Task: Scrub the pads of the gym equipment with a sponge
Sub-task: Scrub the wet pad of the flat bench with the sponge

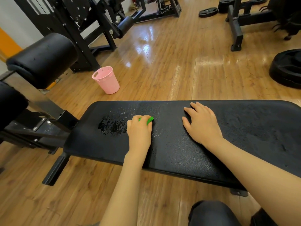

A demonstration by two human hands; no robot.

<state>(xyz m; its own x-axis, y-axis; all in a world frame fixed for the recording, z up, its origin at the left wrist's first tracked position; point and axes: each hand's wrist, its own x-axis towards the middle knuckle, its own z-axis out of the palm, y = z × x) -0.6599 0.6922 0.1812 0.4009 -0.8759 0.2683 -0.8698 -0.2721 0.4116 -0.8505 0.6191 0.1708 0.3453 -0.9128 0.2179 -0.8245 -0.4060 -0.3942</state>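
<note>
Sponge (149,120) in left hand (139,131) grip on wet bench pad (171,152); right hand (202,123) flat, fingers spread

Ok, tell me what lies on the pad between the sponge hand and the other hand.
Head view: only bare black bench pad between left hand, gripping the green sponge, and flat right hand.

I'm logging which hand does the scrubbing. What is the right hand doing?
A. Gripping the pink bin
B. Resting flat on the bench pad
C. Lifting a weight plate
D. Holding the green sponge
B: the right hand lies flat, fingers spread, on the bench pad, while the left hand holds the green sponge.
</note>
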